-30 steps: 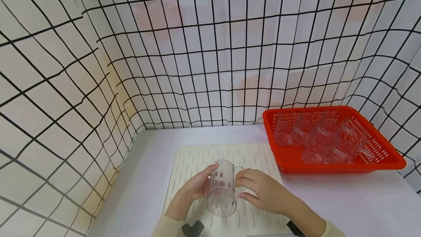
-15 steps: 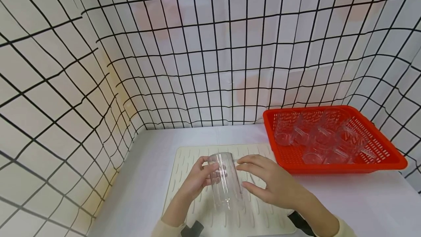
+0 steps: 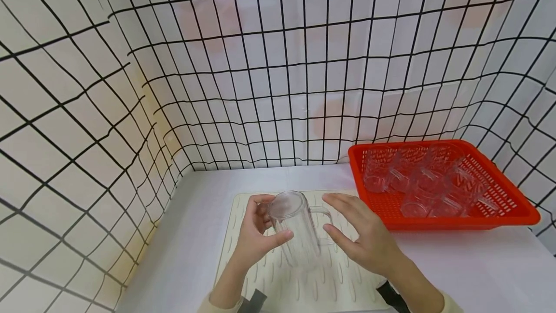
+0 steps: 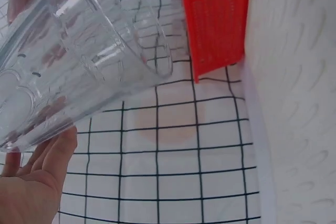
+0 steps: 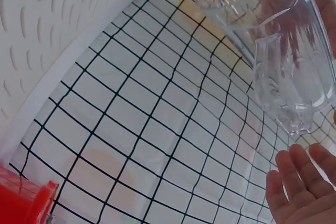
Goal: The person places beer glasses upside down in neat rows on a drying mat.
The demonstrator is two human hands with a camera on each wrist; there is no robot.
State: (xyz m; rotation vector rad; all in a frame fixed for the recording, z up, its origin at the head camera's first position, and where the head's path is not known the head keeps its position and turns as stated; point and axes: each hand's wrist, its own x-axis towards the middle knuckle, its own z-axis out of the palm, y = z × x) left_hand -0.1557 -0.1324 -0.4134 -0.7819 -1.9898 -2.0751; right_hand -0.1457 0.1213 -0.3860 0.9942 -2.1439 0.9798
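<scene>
Head camera looks down from above; both wrist cameras closely share the clear mug (image 3: 297, 228).

A white cloth backdrop with a black grid pattern (image 3: 278, 76) encloses the smooth white table (image 3: 478, 264) on three sides under even light.

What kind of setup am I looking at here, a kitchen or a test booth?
Most likely a staged test booth, not a kitchen: grid-patterned cloth walls enclose a white table, bearing only a ribbed drying mat and a red basket of clear mugs.
</scene>
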